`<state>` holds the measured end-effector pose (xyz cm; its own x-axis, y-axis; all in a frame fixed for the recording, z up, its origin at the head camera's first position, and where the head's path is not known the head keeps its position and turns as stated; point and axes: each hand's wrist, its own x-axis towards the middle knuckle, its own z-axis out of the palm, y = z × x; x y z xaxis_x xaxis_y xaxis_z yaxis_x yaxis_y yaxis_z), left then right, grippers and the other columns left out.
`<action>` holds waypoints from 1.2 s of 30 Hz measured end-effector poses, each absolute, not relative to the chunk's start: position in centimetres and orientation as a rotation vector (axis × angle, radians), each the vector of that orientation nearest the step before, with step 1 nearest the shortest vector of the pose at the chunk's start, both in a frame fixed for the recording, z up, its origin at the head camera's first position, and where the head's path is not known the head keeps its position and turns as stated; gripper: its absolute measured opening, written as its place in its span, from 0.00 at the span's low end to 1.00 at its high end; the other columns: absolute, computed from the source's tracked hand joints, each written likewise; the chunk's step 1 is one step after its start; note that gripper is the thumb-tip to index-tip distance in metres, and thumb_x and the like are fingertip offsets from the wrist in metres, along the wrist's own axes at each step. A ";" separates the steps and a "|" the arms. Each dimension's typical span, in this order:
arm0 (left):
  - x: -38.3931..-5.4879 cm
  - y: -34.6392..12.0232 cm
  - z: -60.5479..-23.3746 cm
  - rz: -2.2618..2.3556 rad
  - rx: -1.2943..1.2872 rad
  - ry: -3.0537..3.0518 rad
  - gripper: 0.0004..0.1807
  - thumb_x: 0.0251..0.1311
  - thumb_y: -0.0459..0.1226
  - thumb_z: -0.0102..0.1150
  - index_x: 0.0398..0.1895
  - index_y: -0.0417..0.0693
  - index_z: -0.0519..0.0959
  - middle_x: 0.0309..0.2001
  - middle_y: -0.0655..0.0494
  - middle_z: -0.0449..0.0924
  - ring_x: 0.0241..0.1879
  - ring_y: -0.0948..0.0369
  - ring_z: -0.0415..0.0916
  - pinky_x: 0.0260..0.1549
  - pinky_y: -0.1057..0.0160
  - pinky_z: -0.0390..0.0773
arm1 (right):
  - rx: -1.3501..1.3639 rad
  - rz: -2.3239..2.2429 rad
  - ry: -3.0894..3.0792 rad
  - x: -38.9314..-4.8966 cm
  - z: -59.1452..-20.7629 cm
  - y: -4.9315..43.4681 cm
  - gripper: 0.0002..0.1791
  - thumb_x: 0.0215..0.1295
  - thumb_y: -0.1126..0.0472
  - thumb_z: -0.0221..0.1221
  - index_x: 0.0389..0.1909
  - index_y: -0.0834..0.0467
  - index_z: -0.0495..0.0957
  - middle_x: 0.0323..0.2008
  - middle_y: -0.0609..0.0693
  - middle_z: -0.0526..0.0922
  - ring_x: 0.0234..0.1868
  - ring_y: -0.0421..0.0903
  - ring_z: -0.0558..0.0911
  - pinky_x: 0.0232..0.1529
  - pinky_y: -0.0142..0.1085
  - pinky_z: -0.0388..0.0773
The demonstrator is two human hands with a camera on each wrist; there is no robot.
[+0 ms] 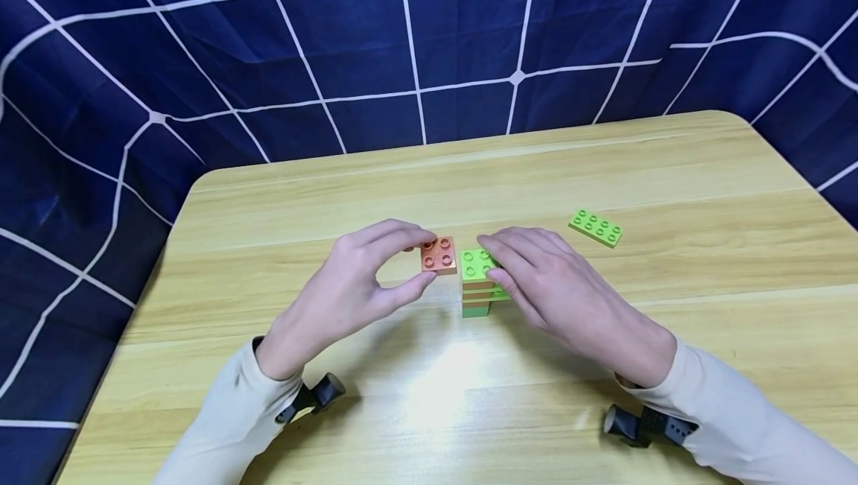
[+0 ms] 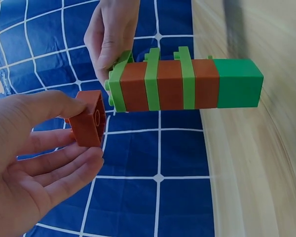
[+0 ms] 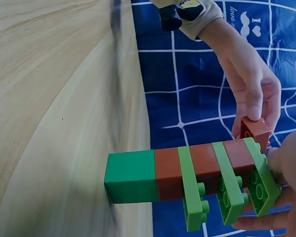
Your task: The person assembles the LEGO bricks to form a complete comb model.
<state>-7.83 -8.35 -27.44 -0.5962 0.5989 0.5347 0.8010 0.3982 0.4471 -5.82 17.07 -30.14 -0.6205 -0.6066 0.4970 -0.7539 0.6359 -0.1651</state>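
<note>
My left hand [image 1: 351, 273] pinches a reddish-brown toy building brick [image 1: 439, 263] with four studs, thumb on one side and fingers on the other. The brick is level with the top of a brick tower [image 2: 170, 86] and just left of it, with a small gap between. That tower rises from a dark green base brick [image 3: 130, 177], with brown bricks and thin light green plates alternating above. The plates overhang towards the right. My right hand [image 1: 563, 284] holds the top light green plate [image 1: 472, 274] at its right part, thumb near and fingers behind, hiding that end.
A loose light green eight-stud plate [image 1: 595, 229] lies beyond the right hand on the wooden table [image 1: 322, 202]. Dark blue cloth with white lines [image 1: 462, 38] hangs behind the table's far edge. Black cameras [image 1: 311, 398] are strapped on both wrists.
</note>
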 end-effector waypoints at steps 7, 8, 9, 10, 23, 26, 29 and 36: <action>-7.9 -7.5 -27.2 -1.032 -1.257 -2.335 0.17 0.54 0.34 0.68 0.46 0.37 0.81 0.44 0.50 0.83 0.43 0.61 0.81 0.48 0.71 0.79 | 1.037 0.554 -2.475 -5.8 -30.0 17.3 0.32 0.79 0.47 0.33 0.58 0.69 0.73 0.54 0.62 0.78 0.57 0.59 0.75 0.62 0.53 0.69; -7.9 -7.3 -27.2 -1.036 -1.261 -2.333 0.17 0.54 0.34 0.68 0.47 0.36 0.81 0.44 0.50 0.83 0.43 0.61 0.81 0.48 0.71 0.79 | 1.035 0.555 -2.469 -5.8 -30.0 17.3 0.32 0.79 0.47 0.33 0.58 0.69 0.73 0.54 0.62 0.79 0.57 0.59 0.75 0.62 0.53 0.69; -8.0 -7.2 -27.2 -1.041 -1.265 -2.329 0.17 0.54 0.34 0.68 0.47 0.36 0.81 0.44 0.50 0.83 0.43 0.61 0.81 0.48 0.71 0.79 | 1.034 0.555 -2.463 -5.8 -29.9 17.3 0.33 0.79 0.47 0.33 0.58 0.70 0.73 0.54 0.62 0.79 0.57 0.59 0.75 0.61 0.53 0.69; -8.0 -7.1 -27.3 -1.047 -1.268 -2.325 0.17 0.54 0.34 0.69 0.46 0.36 0.81 0.44 0.50 0.83 0.43 0.61 0.81 0.47 0.71 0.79 | 1.034 0.555 -2.455 -5.8 -29.9 17.3 0.33 0.79 0.47 0.33 0.57 0.70 0.73 0.54 0.63 0.79 0.57 0.60 0.76 0.61 0.53 0.70; -8.2 -5.6 -27.7 -1.097 -1.322 -2.279 0.16 0.54 0.32 0.68 0.46 0.35 0.81 0.42 0.50 0.83 0.41 0.61 0.80 0.44 0.68 0.81 | 1.031 0.594 -2.411 -5.9 -29.0 17.3 0.33 0.79 0.47 0.33 0.57 0.70 0.74 0.53 0.63 0.80 0.56 0.60 0.77 0.60 0.55 0.72; -8.2 -5.5 -27.7 -1.098 -1.326 -2.281 0.16 0.55 0.31 0.67 0.47 0.35 0.81 0.42 0.50 0.83 0.42 0.61 0.80 0.45 0.70 0.81 | 1.034 0.595 -2.421 -5.9 -28.9 17.3 0.33 0.79 0.46 0.33 0.58 0.70 0.73 0.54 0.62 0.80 0.57 0.59 0.76 0.60 0.54 0.71; -8.2 -5.3 -27.9 -1.090 -1.333 -2.280 0.16 0.55 0.31 0.67 0.47 0.35 0.80 0.43 0.50 0.83 0.42 0.61 0.80 0.46 0.72 0.79 | 1.049 0.603 -2.409 -5.8 -28.8 17.2 0.33 0.78 0.46 0.33 0.59 0.70 0.72 0.55 0.62 0.79 0.58 0.59 0.76 0.60 0.53 0.71; -8.2 -4.9 -27.9 -1.054 -1.349 -2.279 0.16 0.56 0.31 0.66 0.47 0.33 0.80 0.44 0.47 0.83 0.44 0.59 0.81 0.50 0.74 0.77 | 1.086 0.593 -2.373 -5.9 -28.9 16.8 0.33 0.78 0.46 0.35 0.59 0.70 0.72 0.55 0.62 0.79 0.57 0.58 0.76 0.59 0.52 0.72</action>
